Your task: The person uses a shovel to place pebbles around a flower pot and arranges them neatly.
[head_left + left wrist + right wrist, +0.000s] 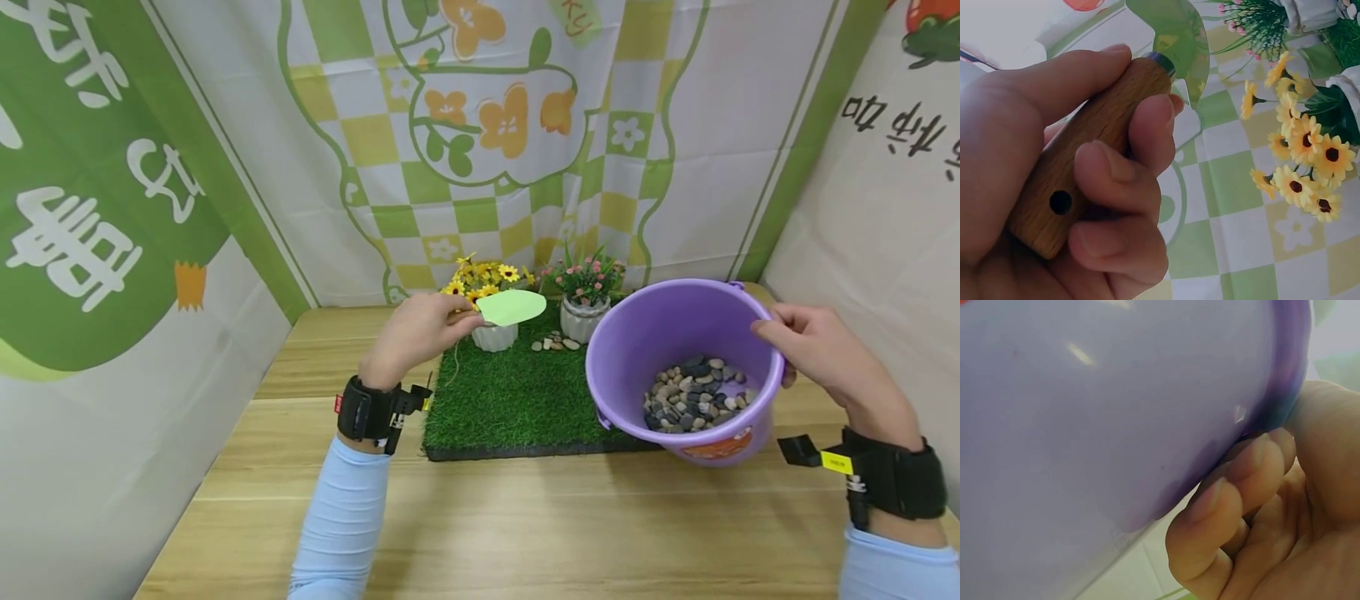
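In the head view my left hand [420, 333] holds a small trowel with a pale green blade [513, 307] above the back left of a grass mat. Its wooden handle [1088, 140], with a round hole near the end, lies in the curled fingers in the left wrist view. My right hand [832, 350] grips the rim of a purple bucket [637, 333], thumb on the inside and fingers outside. Grey, tan and dark pebbles [693, 396] cover much of the bucket's bottom. Whether the bucket touches the mat or table cannot be told.
The green grass mat [502, 408] lies on a wooden table [480, 533]. At its back stand a pot of yellow flowers [495, 337] and a pot of pink flowers [585, 321]. Several loose pebbles [555, 342] lie between them. Printed curtains [517, 192] enclose the table.
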`<state>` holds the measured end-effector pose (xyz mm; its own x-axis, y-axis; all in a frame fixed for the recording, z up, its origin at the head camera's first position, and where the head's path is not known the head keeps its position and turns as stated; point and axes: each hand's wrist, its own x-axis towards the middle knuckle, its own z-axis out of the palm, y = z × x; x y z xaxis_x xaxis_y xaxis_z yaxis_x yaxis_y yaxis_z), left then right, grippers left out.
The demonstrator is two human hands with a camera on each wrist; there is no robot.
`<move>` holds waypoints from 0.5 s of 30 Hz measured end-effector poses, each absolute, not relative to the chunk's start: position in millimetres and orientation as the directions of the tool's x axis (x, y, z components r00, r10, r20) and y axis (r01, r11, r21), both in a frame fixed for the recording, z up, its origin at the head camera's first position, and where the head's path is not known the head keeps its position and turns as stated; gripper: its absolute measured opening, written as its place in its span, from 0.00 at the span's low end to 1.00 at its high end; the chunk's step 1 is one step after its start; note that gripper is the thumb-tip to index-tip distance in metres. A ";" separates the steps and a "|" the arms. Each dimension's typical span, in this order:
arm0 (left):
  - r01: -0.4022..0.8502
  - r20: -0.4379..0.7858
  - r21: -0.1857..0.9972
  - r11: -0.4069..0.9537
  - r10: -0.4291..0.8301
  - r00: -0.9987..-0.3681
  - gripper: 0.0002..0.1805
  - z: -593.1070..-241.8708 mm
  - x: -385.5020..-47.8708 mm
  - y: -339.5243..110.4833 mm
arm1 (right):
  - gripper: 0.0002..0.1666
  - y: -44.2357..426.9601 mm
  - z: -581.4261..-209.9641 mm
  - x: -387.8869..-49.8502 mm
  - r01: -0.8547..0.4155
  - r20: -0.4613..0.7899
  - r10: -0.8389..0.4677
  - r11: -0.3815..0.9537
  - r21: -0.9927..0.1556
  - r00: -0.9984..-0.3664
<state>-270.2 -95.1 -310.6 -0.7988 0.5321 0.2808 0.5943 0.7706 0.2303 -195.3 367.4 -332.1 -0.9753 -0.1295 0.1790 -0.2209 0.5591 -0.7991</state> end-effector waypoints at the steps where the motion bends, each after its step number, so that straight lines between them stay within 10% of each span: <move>1: 0.598 0.278 0.238 0.766 0.536 -0.797 0.12 -310.2 -270.3 -95.3 | 0.18 367.7 -332.4 -195.3 -0.218 0.176 -0.127 0.560 -0.799 -0.976; 15: 0.681 0.233 0.253 0.687 0.640 -0.732 0.11 -295.2 -259.9 -76.8 | 0.18 368.0 -331.3 -193.9 -0.206 0.163 -0.127 0.565 -0.799 -0.978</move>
<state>-259.9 -76.8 -295.2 -0.7320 0.6402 0.2330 0.6813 0.6869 0.2530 -193.9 368.0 -331.3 -0.9785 -0.1266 0.1631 -0.2062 0.5655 -0.7986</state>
